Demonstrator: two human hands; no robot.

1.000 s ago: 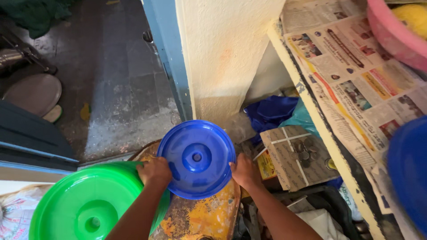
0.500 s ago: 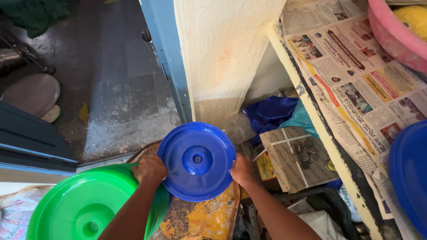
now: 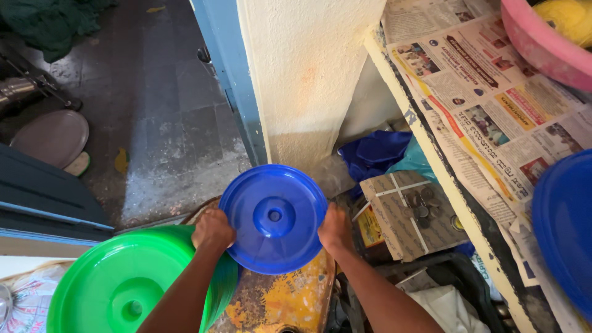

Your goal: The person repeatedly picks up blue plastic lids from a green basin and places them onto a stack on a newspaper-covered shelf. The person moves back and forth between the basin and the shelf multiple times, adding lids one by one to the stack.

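Left hand (image 3: 213,229) & right hand (image 3: 334,229) are gripping opposite edges of the blue lid (image 3: 274,217), fingers clenched on rim; keeping it level is prob. best.

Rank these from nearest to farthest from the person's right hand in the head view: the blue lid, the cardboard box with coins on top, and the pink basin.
From the right hand:
1. Blue lid, in its grip, just to its left.
2. Cardboard box with coins, close by on the right.
3. Pink basin, far off at the upper right, on the newspaper-lined shelf.
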